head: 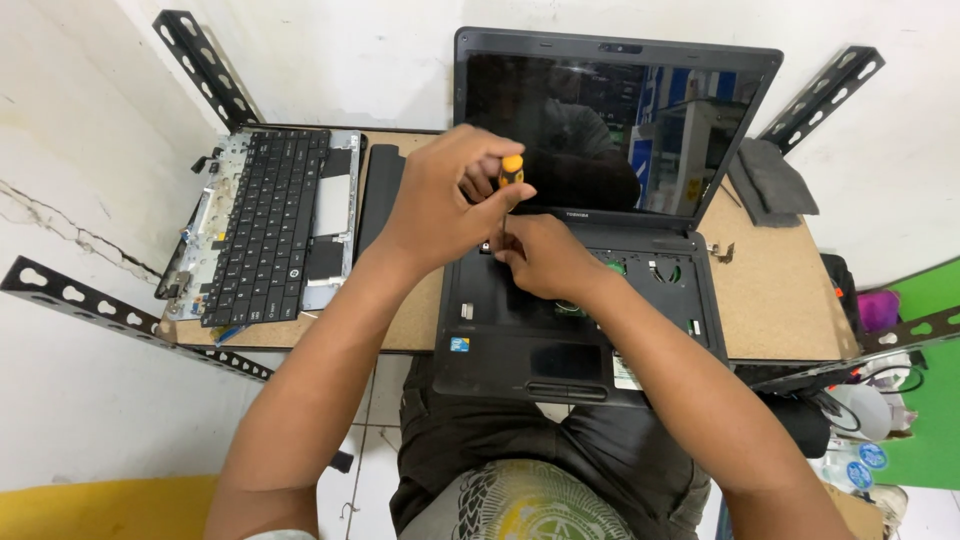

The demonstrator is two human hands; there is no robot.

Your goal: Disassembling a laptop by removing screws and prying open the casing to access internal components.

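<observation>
A black laptop lies open on a small wooden table, its keyboard removed so the inner tray shows. My left hand grips a screwdriver with an orange-yellow handle, held upright over the top left of the laptop's base. My right hand rests just below it, fingers pinched around the screwdriver's lower shaft near the hinge. The tip is hidden by my fingers. The dark screen stands upright behind both hands.
A detached keyboard on a silver laptop cover lies at the table's left, a long black battery beside it. A grey cloth sits at the right rear. Black slotted metal brackets flank the table. White walls surround it.
</observation>
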